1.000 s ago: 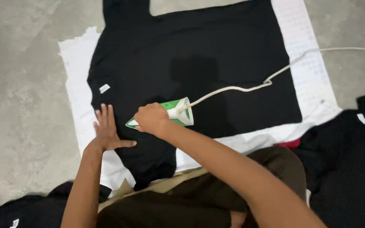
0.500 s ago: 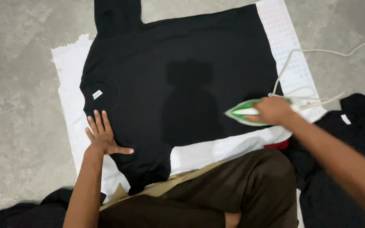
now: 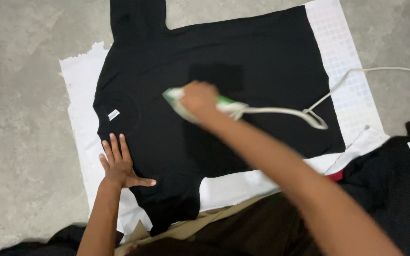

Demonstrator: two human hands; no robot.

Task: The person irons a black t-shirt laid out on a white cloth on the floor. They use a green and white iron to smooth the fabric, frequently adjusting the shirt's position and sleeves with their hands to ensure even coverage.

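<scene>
Iron on flat black T-shirt (image 3: 243, 71).
My right hand (image 3: 199, 100) clamps the blurred green-white iron (image 3: 224, 105), hiding its handle; left hand (image 3: 119, 165) splayed flat on the matte cloth.

A black T-shirt (image 3: 243, 61) is lying flat and spread out, its collar with a small white label sitting just above the left hand (image 3: 118, 166), whose open palm is pressing on the shoulder edge. A green and white iron (image 3: 186, 102) is resting sole-down on the chest area under the right hand (image 3: 199, 98), which is wrapping its handle. The iron's white cord (image 3: 309, 116) is trailing away to the right of that hand.
</scene>
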